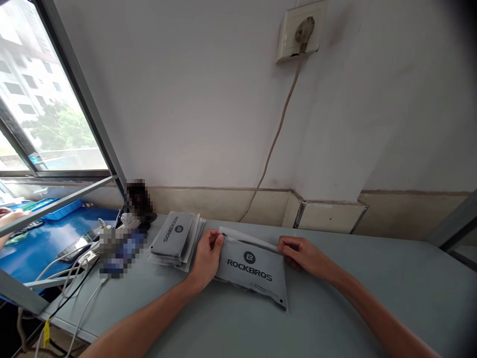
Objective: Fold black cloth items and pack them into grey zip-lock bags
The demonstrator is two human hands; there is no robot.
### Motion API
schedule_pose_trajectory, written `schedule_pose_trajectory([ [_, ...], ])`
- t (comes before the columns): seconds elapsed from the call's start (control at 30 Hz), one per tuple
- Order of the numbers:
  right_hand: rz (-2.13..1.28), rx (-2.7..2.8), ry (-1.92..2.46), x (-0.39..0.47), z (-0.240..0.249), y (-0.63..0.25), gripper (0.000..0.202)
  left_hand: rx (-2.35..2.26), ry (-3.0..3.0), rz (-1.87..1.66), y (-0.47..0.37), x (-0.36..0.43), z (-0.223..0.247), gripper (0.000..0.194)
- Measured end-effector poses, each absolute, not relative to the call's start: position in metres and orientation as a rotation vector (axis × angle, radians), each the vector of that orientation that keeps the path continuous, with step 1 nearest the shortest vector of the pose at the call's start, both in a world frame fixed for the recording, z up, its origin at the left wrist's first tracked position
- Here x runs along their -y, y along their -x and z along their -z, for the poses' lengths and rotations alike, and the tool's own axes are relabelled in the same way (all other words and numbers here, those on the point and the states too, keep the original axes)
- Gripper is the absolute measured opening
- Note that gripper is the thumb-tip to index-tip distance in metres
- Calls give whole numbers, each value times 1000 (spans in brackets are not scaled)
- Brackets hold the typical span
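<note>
A grey plastic packaging bag printed ROCKBROS lies tilted in front of me, with its upper edge towards the wall. My left hand pinches its upper left corner between thumb and fingers. At the upper right corner, my right hand grips the bag's edge with curled fingers. A pale translucent strip runs along the top between both hands. The bag looks filled, but its contents are hidden. Left of my left hand sits a stack of similar ROCKBROS bags.
The grey table meets a tiled wall base at the back. White cables and a pixelated device lie at the left. Beyond a metal frame is a blue surface with another person's hand. A cord hangs from a wall socket.
</note>
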State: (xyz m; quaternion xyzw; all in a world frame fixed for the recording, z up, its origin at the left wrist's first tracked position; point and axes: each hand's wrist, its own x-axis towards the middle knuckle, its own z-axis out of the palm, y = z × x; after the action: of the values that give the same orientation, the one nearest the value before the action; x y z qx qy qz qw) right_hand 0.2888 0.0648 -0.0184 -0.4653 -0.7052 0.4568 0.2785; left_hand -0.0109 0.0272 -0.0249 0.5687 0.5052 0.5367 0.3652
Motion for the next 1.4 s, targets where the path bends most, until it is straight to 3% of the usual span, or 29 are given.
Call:
schedule_pose_trajectory([
  [0.17, -1202, 1860, 1111, -55, 6, -276, 30, -1254, -1444, -1245, 10, -25, 22, 45],
  [0.53, -1741, 1879, 985, -37, -9, -267, 49, -1088, -1465, -1125, 7, -22, 17, 48],
  [0.73, -1721, 1974, 946, -32, -11, -259, 57, -1084, -1469, -1126, 7, -22, 18, 45],
  [1.0, -1746, 2040, 878, -19, -23, -248, 45, -1108, -1399, -1137, 5, -20, 16, 50],
  [1.23, -1522, 1596, 1020, -34, 8, -246, 65, -975, -1003, -1178, 8, -22, 13, 60],
  [1.4, -1516, 1512, 1008, -30, 14, -237, 63, -921, -1134, -1062, 4, -21, 23, 67],
])
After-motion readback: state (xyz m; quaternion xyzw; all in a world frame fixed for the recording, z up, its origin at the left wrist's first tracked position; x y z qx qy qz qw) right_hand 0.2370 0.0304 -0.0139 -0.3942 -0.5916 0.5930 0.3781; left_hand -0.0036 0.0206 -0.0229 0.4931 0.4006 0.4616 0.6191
